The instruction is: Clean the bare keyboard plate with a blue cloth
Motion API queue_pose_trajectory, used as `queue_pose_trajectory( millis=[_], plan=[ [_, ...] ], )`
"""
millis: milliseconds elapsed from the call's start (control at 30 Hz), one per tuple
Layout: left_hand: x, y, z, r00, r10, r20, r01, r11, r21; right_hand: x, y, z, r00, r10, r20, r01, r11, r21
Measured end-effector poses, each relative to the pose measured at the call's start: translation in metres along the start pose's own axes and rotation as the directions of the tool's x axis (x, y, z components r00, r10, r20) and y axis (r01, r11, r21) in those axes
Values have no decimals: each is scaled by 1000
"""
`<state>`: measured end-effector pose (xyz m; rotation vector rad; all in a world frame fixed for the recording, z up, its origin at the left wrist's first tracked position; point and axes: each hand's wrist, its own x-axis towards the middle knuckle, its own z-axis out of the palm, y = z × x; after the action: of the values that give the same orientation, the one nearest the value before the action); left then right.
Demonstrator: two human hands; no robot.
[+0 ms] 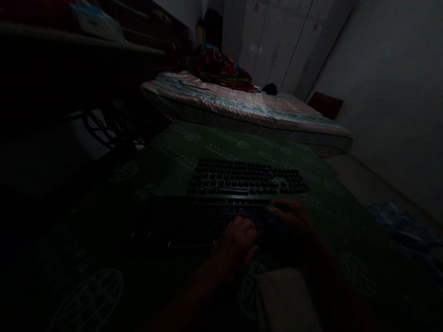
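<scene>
The room is very dark. A black keyboard (247, 177) lies on a green cloth (207, 143) printed with white globes. Just in front of it sits a second dark keyboard-like slab (183, 226), barely visible. My left hand (237, 246) rests at that slab's right end with its fingers curled in. My right hand (292, 221) is beside it, fingers bent around a small dark thing I cannot make out. The two hands nearly touch.
A mattress (249, 110) with a striped sheet lies beyond the cloth, with a red patterned bundle (221, 67) on it. White cupboard doors (284, 41) stand behind. A dark shelf (79, 41) is at left. Bluish fabric (401, 226) lies at right.
</scene>
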<state>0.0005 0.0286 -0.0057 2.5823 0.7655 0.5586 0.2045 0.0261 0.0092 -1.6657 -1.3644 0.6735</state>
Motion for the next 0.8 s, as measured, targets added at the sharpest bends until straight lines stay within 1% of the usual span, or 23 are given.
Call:
queue_pose_trajectory(
  millis=[100,233,300,467,633,700,800],
  plan=[
    [0,0,0,1000,4,-2,-4,1000,6,0,0,-2,1000,20,-11,-20,1000,12],
    [1,0,0,1000,-4,19,3,1000,16,0,-1,1,999,-33,-36,33,999,2],
    [1,0,0,1000,-4,24,3,1000,22,0,-2,3,999,-45,-26,45,999,5],
    [0,0,-1,1000,6,5,-6,1000,9,2,-1,0,999,-26,23,25,999,19],
    [1,1,-2,1000,-2,16,1,1000,19,3,3,0,998,-64,-11,64,998,-21],
    [1,1,-2,1000,-4,21,3,1000,20,4,3,1,999,-44,2,44,999,5],
    [1,1,-2,1000,-6,23,5,1000,19,4,3,-1,1000,22,18,-22,999,30]
  ],
)
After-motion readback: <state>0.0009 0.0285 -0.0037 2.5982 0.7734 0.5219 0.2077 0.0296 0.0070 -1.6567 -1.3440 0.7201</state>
